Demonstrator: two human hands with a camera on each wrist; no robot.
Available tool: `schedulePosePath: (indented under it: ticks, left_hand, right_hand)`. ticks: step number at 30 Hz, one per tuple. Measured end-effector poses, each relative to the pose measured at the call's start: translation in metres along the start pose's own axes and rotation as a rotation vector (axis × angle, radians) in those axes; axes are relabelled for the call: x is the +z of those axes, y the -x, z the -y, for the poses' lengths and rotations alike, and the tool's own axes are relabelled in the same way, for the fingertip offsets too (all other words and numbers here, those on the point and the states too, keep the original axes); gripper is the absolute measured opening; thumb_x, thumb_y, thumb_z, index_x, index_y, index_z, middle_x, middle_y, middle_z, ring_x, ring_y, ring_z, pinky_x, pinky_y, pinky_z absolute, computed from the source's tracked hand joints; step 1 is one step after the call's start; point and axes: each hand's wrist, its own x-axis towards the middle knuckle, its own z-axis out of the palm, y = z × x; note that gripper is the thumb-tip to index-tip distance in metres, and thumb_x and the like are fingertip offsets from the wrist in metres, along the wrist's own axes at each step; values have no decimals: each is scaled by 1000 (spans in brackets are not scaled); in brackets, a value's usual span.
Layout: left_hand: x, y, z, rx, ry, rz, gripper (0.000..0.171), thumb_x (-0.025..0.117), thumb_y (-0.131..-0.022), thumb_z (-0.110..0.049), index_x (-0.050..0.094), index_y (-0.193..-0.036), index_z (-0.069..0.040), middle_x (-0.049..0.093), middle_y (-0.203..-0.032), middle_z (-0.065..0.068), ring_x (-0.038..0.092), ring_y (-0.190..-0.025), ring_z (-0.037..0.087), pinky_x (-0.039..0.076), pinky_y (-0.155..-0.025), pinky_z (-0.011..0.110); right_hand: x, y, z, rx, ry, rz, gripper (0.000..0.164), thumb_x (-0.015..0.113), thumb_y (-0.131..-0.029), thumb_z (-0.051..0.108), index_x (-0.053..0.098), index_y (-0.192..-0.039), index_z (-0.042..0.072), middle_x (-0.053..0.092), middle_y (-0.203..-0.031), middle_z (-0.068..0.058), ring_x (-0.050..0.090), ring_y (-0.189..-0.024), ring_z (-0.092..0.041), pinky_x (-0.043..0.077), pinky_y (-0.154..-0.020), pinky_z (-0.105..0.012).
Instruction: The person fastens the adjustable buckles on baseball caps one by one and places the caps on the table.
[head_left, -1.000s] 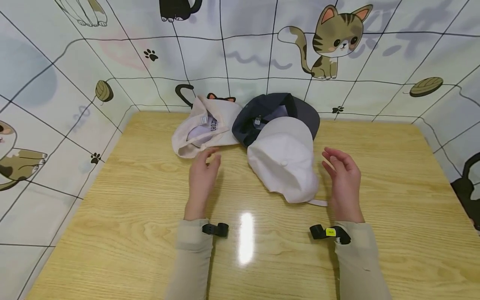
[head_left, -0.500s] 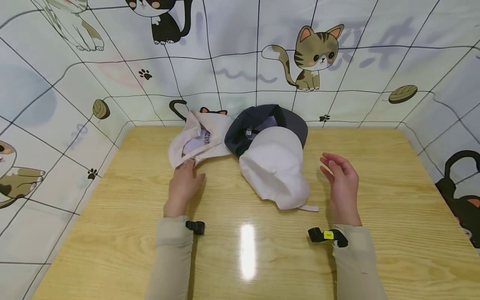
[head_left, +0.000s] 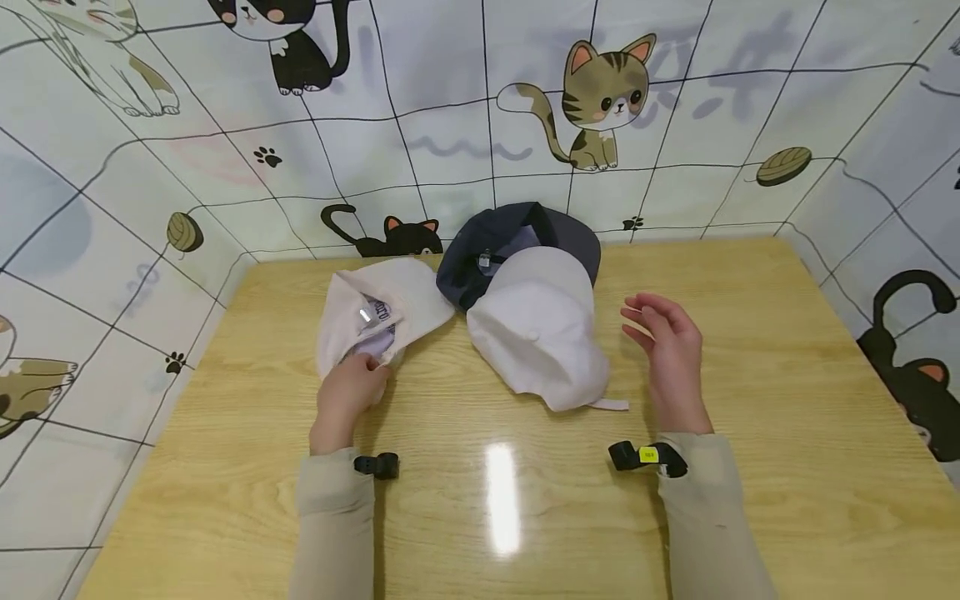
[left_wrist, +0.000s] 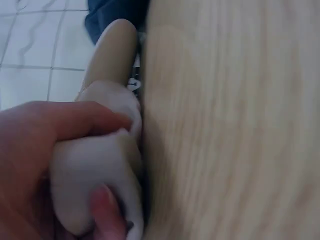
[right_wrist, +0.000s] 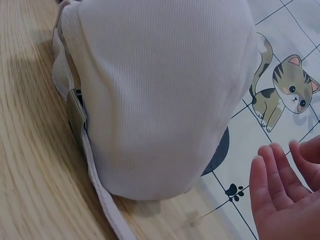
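Observation:
My left hand [head_left: 348, 398] grips the near edge of a pale pink-cream cap [head_left: 420, 287], which lies with its inside and label showing. In the left wrist view the thumb and a fingertip pinch the folded cloth of this cap [left_wrist: 95, 165]. My right hand [head_left: 671, 354] is held relaxed with nothing in it, to the right of a white cap [head_left: 543, 333]. The right wrist view shows the ribbed white cap [right_wrist: 160, 90] with its strap and metal buckle [right_wrist: 76, 115], apart from the fingers [right_wrist: 272, 175]. Behind the white cap, partly covered by it, is a dark navy cap [head_left: 465, 262].
The caps lie on a wooden table [head_left: 435, 500] near its far edge. A cloth backdrop [head_left: 450, 75] with cat drawings stands behind the table and along both sides. Each wrist wears a small black camera on a strap.
My left hand has moved left onto the pale pink cap, taken hold of its edge and drawn it a little nearer, tilting it. The right hand stays nearly still. The head view has shifted.

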Motion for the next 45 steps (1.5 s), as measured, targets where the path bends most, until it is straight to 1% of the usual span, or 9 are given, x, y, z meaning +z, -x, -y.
schedulePosePath:
  ticks: [6, 11, 17, 22, 25, 29, 35, 42, 45]
  left_hand:
    - [9, 6, 3, 0, 277, 8, 33, 46, -90, -40, 57, -81, -9, 55, -75, 8, 50, -62, 20, 43, -52, 30]
    - [21, 4, -5, -35, 474, -73, 30, 44, -92, -37, 59, -90, -11, 56, -82, 12, 52, -61, 24, 47, -48, 32]
    - [21, 5, -8, -21, 581, -227, 29, 44, -92, -37, 58, -92, -12, 57, -80, 13, 52, -62, 26, 44, -52, 33]
    - [14, 6, -14, 12, 673, -317, 29, 47, -92, -36, 58, -89, -9, 53, -77, 10, 47, -64, 21, 39, -57, 32]
    - [9, 9, -20, 53, 721, -315, 30, 47, -91, -38, 59, -92, -10, 51, -72, 10, 48, -58, 20, 41, -51, 33]
    - [5, 14, -25, 106, 772, -282, 34, 46, -90, -44, 59, -101, -15, 52, -62, 12, 50, -44, 23, 43, -41, 43]
    - [-3, 21, -33, 139, 825, -265, 34, 47, -90, -43, 60, -100, -14, 52, -59, 10, 50, -41, 22, 43, -39, 46]
    - [-18, 40, -52, 154, 827, -271, 26, 46, -94, -25, 59, -102, -4, 53, -59, 12, 50, -41, 18, 38, -33, 24]
    - [-19, 41, -53, 156, 811, -279, 26, 46, -94, -25, 59, -101, -4, 53, -60, 11, 50, -43, 18, 38, -35, 24]
  right_hand:
    - [0, -6, -9, 15, -16, 20, 33, 56, -89, 22, 55, -115, 2, 55, -112, -17, 57, -97, -30, 49, -77, -32]
    - [4, 0, -5, 18, 79, 4, 42, 59, -86, 30, 53, -118, 4, 54, -113, -18, 56, -97, -31, 50, -76, -30]
    - [11, 6, 5, 54, 30, 20, 35, 56, -89, 26, 54, -116, 4, 57, -108, -17, 58, -92, -29, 50, -74, -29]
    - [7, 2, 0, 42, 28, 25, 37, 57, -88, 26, 54, -116, 2, 57, -105, -18, 58, -88, -29, 51, -72, -29]
    - [10, 4, 4, 29, 40, 19, 43, 59, -86, 28, 52, -118, 0, 57, -105, -19, 59, -86, -29, 51, -70, -28]
    - [32, 19, 31, 49, 38, 12, 37, 57, -88, 23, 53, -116, -2, 58, -99, -16, 59, -81, -25, 51, -69, -26]
    - [50, 30, 54, 54, 35, 60, 33, 55, -90, 18, 52, -114, -4, 59, -95, -15, 59, -81, -24, 51, -70, -27]
    - [66, 37, 64, 52, 458, 287, 43, 57, -87, 33, 48, -125, 16, 50, -123, -5, 47, -112, -19, 41, -91, -33]
    - [74, 39, 66, 33, 617, 392, 53, 63, -83, 32, 42, -131, 21, 38, -135, -1, 34, -123, -19, 31, -99, -42]
